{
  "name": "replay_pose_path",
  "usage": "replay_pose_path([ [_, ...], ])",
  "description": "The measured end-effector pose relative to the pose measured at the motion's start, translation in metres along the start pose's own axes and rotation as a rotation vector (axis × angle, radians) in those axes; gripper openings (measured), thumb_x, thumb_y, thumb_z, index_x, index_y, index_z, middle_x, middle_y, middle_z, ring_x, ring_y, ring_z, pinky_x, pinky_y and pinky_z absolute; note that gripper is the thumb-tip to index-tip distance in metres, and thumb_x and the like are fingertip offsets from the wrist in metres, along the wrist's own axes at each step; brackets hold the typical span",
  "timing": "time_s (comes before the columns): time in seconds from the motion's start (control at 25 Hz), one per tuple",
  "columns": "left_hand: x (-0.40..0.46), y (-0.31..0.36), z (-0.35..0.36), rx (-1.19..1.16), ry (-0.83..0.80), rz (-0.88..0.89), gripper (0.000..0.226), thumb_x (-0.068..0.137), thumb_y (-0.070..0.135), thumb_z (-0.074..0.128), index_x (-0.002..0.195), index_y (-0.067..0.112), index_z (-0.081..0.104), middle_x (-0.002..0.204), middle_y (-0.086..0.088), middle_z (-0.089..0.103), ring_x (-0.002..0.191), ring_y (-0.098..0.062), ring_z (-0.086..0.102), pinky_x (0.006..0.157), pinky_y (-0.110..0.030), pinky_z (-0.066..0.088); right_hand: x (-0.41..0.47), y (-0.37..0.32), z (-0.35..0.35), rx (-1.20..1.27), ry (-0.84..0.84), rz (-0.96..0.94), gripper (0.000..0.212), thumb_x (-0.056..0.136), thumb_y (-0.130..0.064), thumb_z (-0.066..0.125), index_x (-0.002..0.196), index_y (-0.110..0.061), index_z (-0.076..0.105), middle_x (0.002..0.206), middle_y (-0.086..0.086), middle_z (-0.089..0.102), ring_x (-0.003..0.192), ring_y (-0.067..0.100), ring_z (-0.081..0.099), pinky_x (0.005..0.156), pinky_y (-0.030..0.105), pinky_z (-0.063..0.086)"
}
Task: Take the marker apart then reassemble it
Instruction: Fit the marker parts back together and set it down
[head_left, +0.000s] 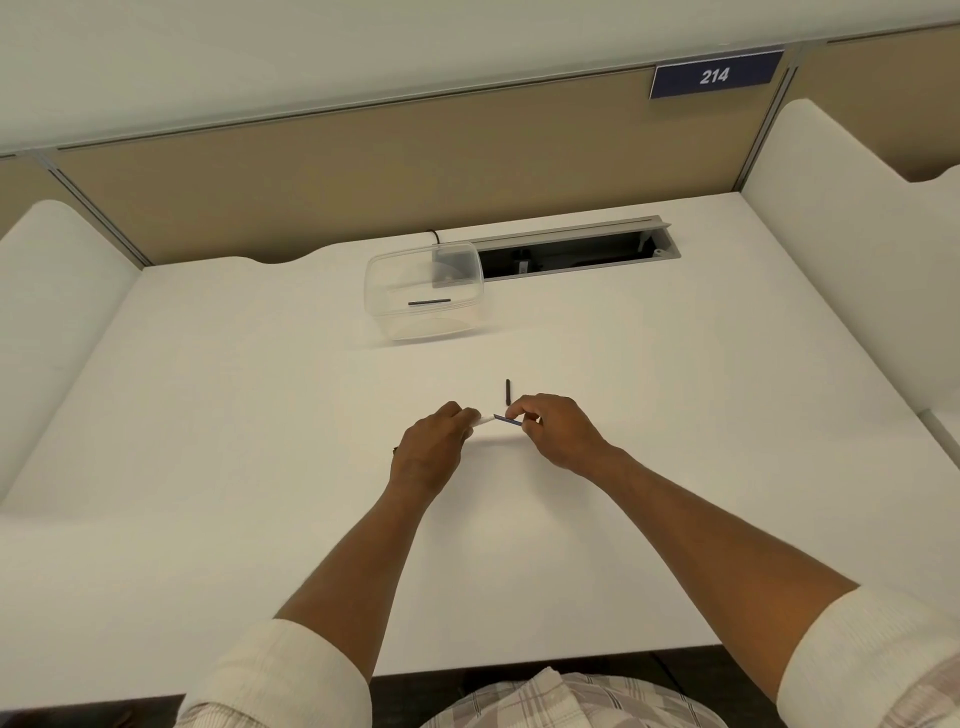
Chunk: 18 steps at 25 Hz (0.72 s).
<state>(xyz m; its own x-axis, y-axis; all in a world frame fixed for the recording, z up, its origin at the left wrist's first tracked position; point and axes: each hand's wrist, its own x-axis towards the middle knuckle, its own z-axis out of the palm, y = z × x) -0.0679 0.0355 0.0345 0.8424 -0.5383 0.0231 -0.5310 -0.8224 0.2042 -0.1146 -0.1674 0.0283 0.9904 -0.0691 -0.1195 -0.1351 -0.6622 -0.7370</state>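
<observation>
Both hands meet over the middle of the white desk (260, 415). My left hand (434, 447) is closed around the white marker barrel (484, 421), whose end pokes out toward the right. My right hand (558, 428) pinches a thin dark blue inner piece (508, 420) that touches the barrel's open end. A small dark marker part (507, 391) lies on the desk just beyond my right fingers. Most of the barrel is hidden inside my left fist.
A clear plastic container (423, 291) stands at the back centre with a thin dark stick (429, 302) inside. Behind it an open cable tray (571, 254) is set into the desk. White side panels rise left and right. A sign (714, 75) reads 214.
</observation>
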Motion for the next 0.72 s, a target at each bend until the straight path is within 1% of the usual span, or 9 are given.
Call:
replay_pose_path([
  [0.2, 0.000, -0.001, -0.002, 0.001, 0.008, 0.005, 0.020, 0.098, 0.015, 0.048, 0.112, 0.024, 0.059, 0.101, 0.001, 0.058, 0.076, -0.032, 0.060, 0.057, -0.035, 0.042, 0.006, 0.001, -0.001, -0.030, -0.002, -0.014, 0.033, 0.088, -0.011, 0.049, 0.097, -0.032, 0.073, 0.095, 0.000, 0.067, 0.088, 0.017, 0.059, 0.081, 0.040, 0.051],
  [0.36, 0.001, -0.002, -0.004, -0.036, 0.006, 0.002, 0.018, 0.097, 0.015, 0.049, 0.110, 0.022, 0.060, 0.101, -0.001, 0.059, 0.077, -0.032, 0.060, 0.059, -0.038, 0.044, 0.011, -0.005, 0.000, -0.018, -0.015, -0.030, 0.033, 0.090, -0.009, 0.050, 0.096, -0.030, 0.075, 0.094, -0.001, 0.065, 0.088, 0.015, 0.058, 0.079, 0.036, 0.049],
  [0.48, 0.003, 0.000, -0.005, -0.032, 0.009, 0.013, 0.018, 0.098, 0.015, 0.050, 0.111, 0.021, 0.060, 0.101, -0.002, 0.060, 0.076, -0.031, 0.060, 0.059, -0.038, 0.044, 0.013, -0.009, 0.002, -0.011, -0.023, -0.053, 0.027, 0.090, -0.008, 0.053, 0.094, -0.025, 0.074, 0.086, -0.005, 0.061, 0.081, 0.011, 0.054, 0.074, 0.030, 0.044],
  [0.6, 0.006, 0.000, -0.004, -0.038, 0.004, 0.015, 0.017, 0.098, 0.016, 0.049, 0.111, 0.020, 0.058, 0.099, -0.002, 0.060, 0.076, -0.031, 0.059, 0.058, -0.036, 0.040, 0.014, -0.014, 0.001, 0.054, -0.012, -0.051, 0.017, 0.088, -0.008, 0.058, 0.089, -0.016, 0.072, 0.079, -0.007, 0.063, 0.073, 0.010, 0.053, 0.070, 0.027, 0.042],
  [0.72, 0.010, -0.009, -0.003, -0.054, -0.002, -0.039, 0.010, 0.097, 0.018, 0.048, 0.105, 0.024, 0.050, 0.092, -0.001, 0.061, 0.072, -0.030, 0.056, 0.059, -0.038, 0.046, 0.016, -0.019, -0.001, 0.107, 0.021, -0.049, 0.013, 0.088, -0.008, 0.060, 0.092, -0.012, 0.072, 0.080, -0.006, 0.065, 0.073, 0.011, 0.055, 0.068, 0.022, 0.041],
])
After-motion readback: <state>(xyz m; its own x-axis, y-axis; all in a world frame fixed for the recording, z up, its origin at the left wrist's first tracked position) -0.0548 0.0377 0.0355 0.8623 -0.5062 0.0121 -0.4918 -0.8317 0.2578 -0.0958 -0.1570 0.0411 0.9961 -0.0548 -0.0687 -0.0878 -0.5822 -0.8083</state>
